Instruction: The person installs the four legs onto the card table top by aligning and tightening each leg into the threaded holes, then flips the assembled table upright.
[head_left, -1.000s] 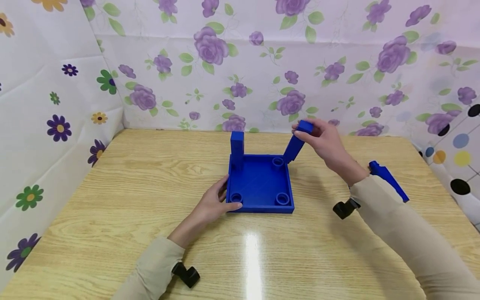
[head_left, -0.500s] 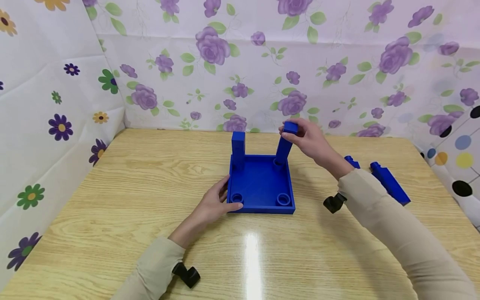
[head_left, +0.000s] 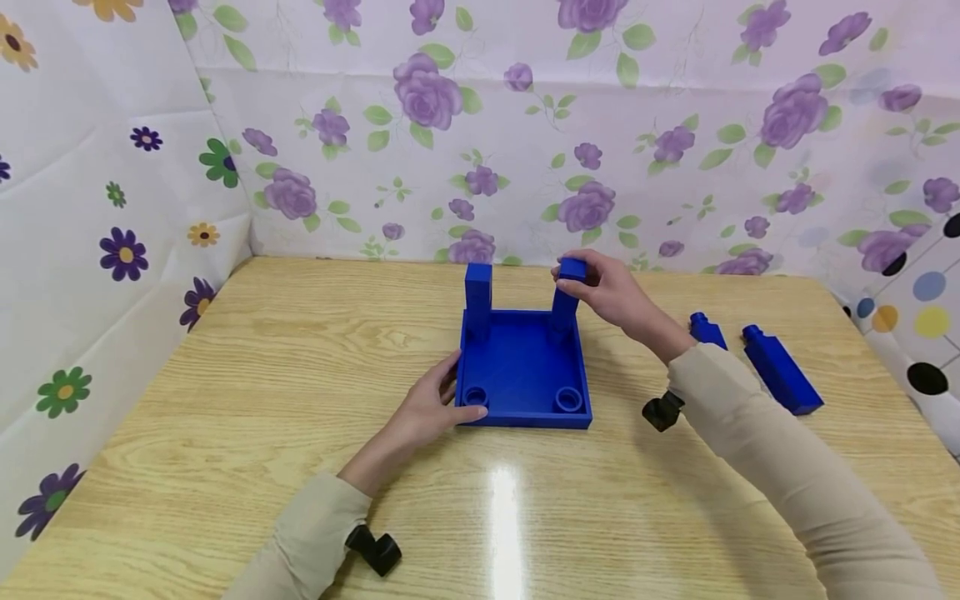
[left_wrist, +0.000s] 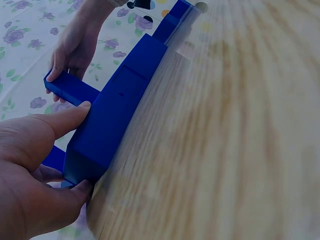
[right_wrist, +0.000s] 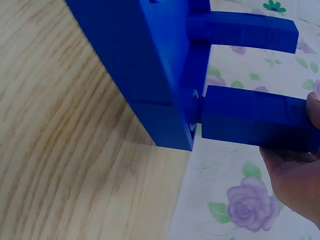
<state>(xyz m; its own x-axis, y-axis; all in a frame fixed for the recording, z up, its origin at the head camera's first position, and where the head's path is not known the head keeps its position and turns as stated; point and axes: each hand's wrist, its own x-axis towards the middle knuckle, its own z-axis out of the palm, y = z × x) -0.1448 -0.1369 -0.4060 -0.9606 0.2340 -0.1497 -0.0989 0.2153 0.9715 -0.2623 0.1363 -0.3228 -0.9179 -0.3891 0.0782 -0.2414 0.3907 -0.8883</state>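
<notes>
A blue square tray-like base point(head_left: 517, 367) with raised edges lies on the table, round sockets showing at its two near corners. My left hand point(head_left: 429, 407) grips its near left corner, thumb over the rim. With my right hand point(head_left: 611, 292) I hold the top of a blue square leg point(head_left: 565, 308) upright at the far right corner. In the right wrist view, the narrow end of this leg point(right_wrist: 250, 117) meets the round socket point(right_wrist: 194, 110), a small gap showing before the wider block. Another blue leg point(head_left: 477, 300) stands upright in the far left corner.
Two more blue legs lie on the table at the right: one leg point(head_left: 782, 371) in full view, the other leg point(head_left: 707, 330) partly hidden by the right sleeve point(head_left: 750, 425). Flowered sheeting point(head_left: 360, 167) hangs behind the wooden table point(head_left: 300, 333).
My right hand has carried the leg leftward from outside the far right corner, turned it upright and lowered it onto the socket there. My left hand has stayed on the base.
</notes>
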